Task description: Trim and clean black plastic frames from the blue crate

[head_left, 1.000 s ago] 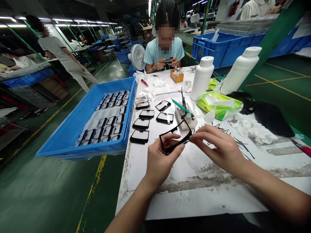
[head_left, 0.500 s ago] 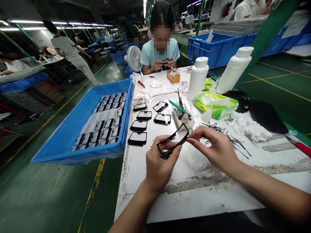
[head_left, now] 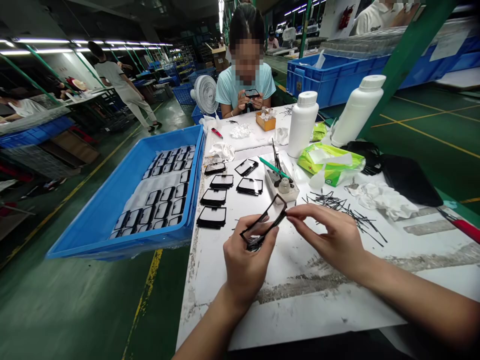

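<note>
My left hand [head_left: 245, 257] is closed around a black-rimmed clear panel [head_left: 267, 218], with thumb and fingers on its edges. The panel is tilted above the table. At its right end, the thumb and forefinger of my right hand [head_left: 332, 235] are pinched together on the black edge; whether a thin strip lies between them I cannot make out. Several small stacks of similar panels [head_left: 213, 216] lie left of my hands. Loose thin black strips [head_left: 337, 207] are scattered just beyond my right hand.
A blue bin [head_left: 75, 235] with rows of panels adjoins the table's left edge. Ahead stand a white holder [head_left: 290, 194] with a green-handled tool [head_left: 275, 169], white bottles [head_left: 303, 125] and a green wipes pack [head_left: 330, 167]. Red-handled pliers [head_left: 465, 227] lie right. A co-worker [head_left: 245, 75] sits opposite.
My hands stay on the panel, which has turned slightly so its clear face shows more. The co-worker opposite has raised and turned their panel. A walking person at the left has moved slightly right.
</note>
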{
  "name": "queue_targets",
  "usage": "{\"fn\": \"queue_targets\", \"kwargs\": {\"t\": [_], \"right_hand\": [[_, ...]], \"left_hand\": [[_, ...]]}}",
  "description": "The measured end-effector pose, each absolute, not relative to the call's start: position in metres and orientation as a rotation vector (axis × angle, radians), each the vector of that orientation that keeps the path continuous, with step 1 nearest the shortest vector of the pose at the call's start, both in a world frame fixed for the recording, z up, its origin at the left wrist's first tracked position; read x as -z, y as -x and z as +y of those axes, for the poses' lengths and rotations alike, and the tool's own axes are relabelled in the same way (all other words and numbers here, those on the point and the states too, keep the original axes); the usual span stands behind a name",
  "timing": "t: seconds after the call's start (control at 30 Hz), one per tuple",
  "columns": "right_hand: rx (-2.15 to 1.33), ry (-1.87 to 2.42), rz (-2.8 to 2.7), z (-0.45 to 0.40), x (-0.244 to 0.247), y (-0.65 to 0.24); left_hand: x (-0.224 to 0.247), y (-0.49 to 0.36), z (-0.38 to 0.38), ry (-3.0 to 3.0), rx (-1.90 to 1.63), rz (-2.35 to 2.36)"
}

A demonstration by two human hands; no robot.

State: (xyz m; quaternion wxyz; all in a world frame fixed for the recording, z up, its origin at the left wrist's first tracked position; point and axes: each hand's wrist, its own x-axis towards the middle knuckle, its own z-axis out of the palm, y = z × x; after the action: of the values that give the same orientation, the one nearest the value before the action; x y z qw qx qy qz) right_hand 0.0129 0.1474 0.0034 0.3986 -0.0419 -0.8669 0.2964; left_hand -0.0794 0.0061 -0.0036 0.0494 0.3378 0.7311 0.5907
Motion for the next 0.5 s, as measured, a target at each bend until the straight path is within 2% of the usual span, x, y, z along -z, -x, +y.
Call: {"fn": "queue_targets", "kwargs": {"t": [0.3,0.4,0.5], "right_hand": [[-0.369,-0.060,-2.315,0.133,0.014,-0.010],[-0.645,0.023,-2.322,0.139,0.007,-0.012],[-1.291,0.206,-2.194,0.154,-0.001,-0.014]], "left_hand": [[0.001,0.082,0.007,-0.821,-1.890,2.211],[-0.008,0.088,0.009,-0.633,-1.920,2.043],[-0.016,0.094,0.010,-0.534,-1.791,1.735]]}}
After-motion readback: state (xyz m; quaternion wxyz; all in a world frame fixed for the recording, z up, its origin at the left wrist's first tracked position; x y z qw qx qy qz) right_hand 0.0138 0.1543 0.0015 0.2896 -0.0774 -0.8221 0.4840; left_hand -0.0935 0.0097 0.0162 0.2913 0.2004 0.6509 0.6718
